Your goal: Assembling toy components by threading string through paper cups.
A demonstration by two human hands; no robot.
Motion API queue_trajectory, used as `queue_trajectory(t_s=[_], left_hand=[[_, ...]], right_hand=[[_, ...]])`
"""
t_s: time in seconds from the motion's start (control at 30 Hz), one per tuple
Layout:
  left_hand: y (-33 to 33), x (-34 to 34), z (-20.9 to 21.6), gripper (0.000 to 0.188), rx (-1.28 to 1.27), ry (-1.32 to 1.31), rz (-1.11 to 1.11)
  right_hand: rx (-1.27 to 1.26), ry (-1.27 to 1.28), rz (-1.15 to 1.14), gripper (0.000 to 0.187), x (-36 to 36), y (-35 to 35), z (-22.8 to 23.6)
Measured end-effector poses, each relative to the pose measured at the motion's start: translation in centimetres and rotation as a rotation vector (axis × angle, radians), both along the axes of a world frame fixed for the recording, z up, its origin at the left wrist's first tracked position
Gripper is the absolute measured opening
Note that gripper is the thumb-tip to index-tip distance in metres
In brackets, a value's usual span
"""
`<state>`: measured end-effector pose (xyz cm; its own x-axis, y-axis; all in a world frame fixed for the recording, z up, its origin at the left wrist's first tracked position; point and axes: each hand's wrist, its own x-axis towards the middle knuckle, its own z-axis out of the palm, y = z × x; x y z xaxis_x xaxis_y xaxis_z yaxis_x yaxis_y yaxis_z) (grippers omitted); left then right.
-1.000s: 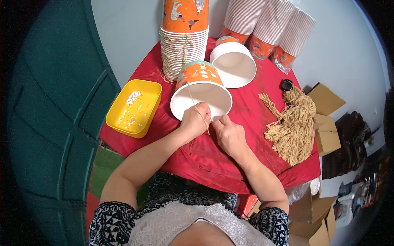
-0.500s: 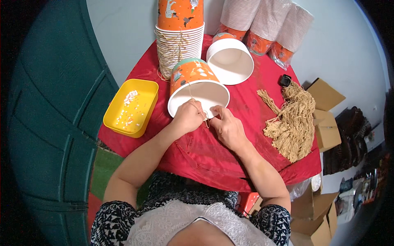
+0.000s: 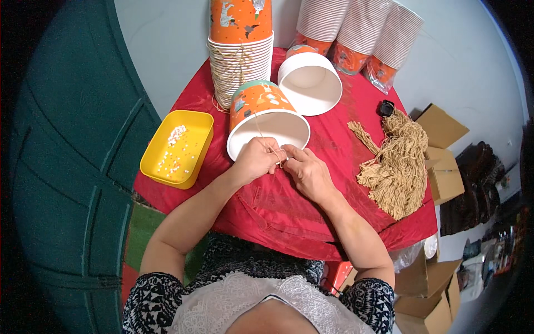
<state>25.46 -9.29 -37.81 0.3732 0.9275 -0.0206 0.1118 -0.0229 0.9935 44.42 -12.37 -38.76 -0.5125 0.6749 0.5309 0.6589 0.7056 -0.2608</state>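
Far across the red surface (image 3: 289, 206) stands a tall stack of orange cups (image 3: 240, 50) with white rims, wrapped with thin string. To its right lean three more sleeves of cups (image 3: 356, 33) in clear wrap, white with orange bases. An orange cup (image 3: 261, 114) with small printed figures lies on its side in front of me, its white mouth turned toward me, and a second white cup (image 3: 310, 82) lies just behind it to the right. On the left sits a yellow tray (image 3: 177, 147) sprinkled with small pale beads. On the right lies a bundle of tan string (image 3: 396, 161), with a small black thing (image 3: 386, 107) at its far end. Brown cardboard boxes (image 3: 442, 150) stand off the surface on the right.

Since a second ago the lying cup has stayed put, and both my hands have stayed at its rim, drawn a little closer together.

My left hand (image 3: 257, 160) is curled, fingertips pinched on a thin string (image 3: 266, 139) that runs up over the cup's rim. My right hand (image 3: 307, 173) is loosely curled beside it, thumb and forefinger pinching the same string, the two hands almost touching.
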Motion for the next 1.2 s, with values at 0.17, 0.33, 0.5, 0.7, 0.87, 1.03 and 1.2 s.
queue_trajectory(t_s=[0.17, 0.33, 0.5, 0.7, 0.87, 1.03, 1.2], left_hand=[[0.5, 0.3, -1.4, 0.015, 0.038, 0.017, 0.031], [0.6, 0.8, -1.6, 0.020, 0.175, 0.210, 0.132], [0.6, 0.8, -1.7, 0.021, 0.155, 0.304, 0.136], [0.9, 0.7, -1.9, 0.021, 0.041, 0.195, 0.123], [0.6, 0.9, -1.6, 0.021, 0.060, 0.184, 0.137], [1.0, 0.7, -2.6, 0.017, 0.125, 0.186, 0.145], [1.4, 0.8, -3.8, 0.011, 0.226, 0.230, 0.160]], right_hand=[[0.034, -0.027, -0.004, 0.022, -0.1, 0.0, 0.3], [0.032, -0.020, -0.017, 0.024, 0.0, 0.2, -0.1], [-0.011, 0.027, -0.009, 0.020, -0.1, 0.1, -0.1], [-0.005, 0.148, 0.012, 0.017, -0.1, -0.3, 0.5], [-0.068, 0.238, -0.041, 0.015, 0.0, -0.8, 1.4], [-0.010, 0.413, 0.022, 0.024, -1.0, -0.6, 0.8], [-0.228, 0.494, 0.079, 0.020, -1.3, 0.5, -0.6]])
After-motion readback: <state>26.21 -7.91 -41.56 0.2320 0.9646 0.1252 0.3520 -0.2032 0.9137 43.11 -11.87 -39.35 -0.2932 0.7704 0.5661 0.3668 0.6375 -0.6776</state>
